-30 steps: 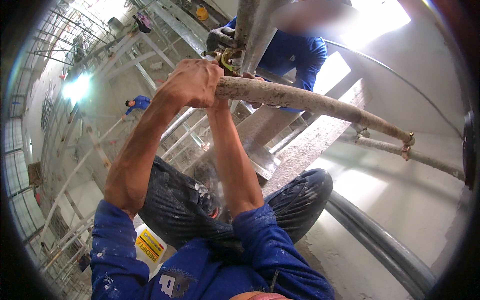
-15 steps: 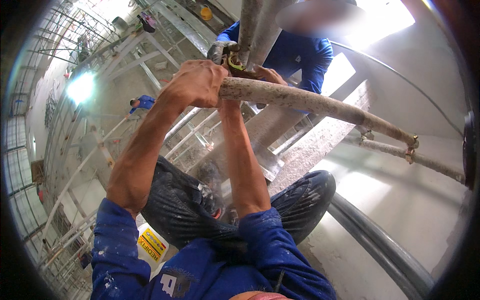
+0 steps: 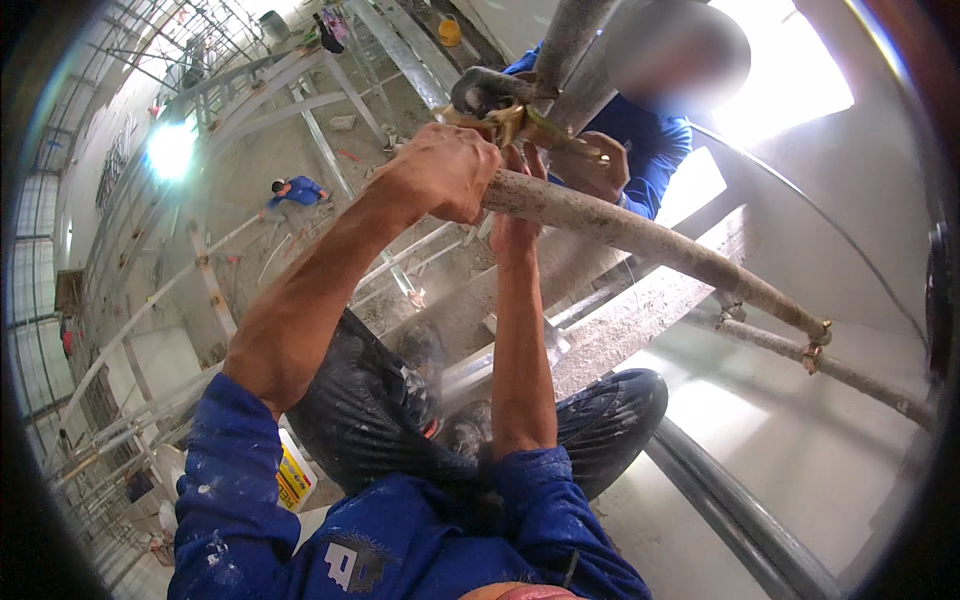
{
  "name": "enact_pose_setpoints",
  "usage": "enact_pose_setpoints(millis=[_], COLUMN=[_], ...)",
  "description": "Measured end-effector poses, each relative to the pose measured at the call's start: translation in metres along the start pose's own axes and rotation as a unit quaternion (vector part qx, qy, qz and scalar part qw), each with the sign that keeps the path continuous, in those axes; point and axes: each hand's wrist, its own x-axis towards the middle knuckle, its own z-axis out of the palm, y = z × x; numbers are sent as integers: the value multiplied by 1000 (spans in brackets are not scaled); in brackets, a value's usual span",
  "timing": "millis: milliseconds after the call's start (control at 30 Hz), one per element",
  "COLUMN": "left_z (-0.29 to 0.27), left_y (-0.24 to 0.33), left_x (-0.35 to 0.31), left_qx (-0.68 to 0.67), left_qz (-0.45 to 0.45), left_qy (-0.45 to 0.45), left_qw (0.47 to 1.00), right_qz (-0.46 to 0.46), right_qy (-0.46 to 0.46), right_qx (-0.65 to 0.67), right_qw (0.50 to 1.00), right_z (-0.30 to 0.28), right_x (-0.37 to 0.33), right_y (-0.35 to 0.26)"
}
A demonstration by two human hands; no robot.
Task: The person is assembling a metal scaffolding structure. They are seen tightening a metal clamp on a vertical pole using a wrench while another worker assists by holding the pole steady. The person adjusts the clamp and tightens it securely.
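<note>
My left hand (image 3: 450, 168) is closed round the near end of a rough, mortar-spotted scaffold pipe (image 3: 640, 235). Beneath that end comes my right hand (image 3: 516, 212), partly hidden by the pipe, its fingers raised and closed against a brass-coloured scaffold clamp (image 3: 512, 122). The clamp sits beside a steep, thick pole (image 3: 572, 40). On the clamp's far right side is a co-worker's bare hand (image 3: 600, 165). A dark grey shape (image 3: 488, 92), seemingly the co-worker's gloved hand, lies on its left.
The pipe runs right towards couplers (image 3: 812, 355) on another pipe along the wall. A pale beam (image 3: 640, 310) slopes below my arms. Metal tubes (image 3: 740, 520) lie at lower right. Far below left, another person in blue (image 3: 298, 190) is among scaffolding. A white container (image 3: 296, 475) stands beside my sleeve.
Both my hands and the pipe end have shifted right in the picture, as has the whole scene. My right fingers now show at the clamp. The co-worker's bare hand has moved to its right side.
</note>
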Motion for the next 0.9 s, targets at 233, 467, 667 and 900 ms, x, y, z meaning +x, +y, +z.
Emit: enact_pose_setpoints(millis=[233,467,667,900], left_z=[-9,-1,6,2], left_y=[1,-6,-4,-3], left_x=[-2,-5,-9,-10], left_qx=[-8,7,-15,-19], left_qz=[-10,2,28,44], left_qy=[-20,14,64,59], left_qw=[1000,1000,997,997], right_qz=[109,322,-169,-428], right_qy=[87,-258,-88,-166], right_qx=[-25,-585,-588,-650], right_qw=[990,698,786,606], right_z=[-22,12,97,174], right_x=[-27,-60,-15,128], right_y=[-19,-147,-291,-330])
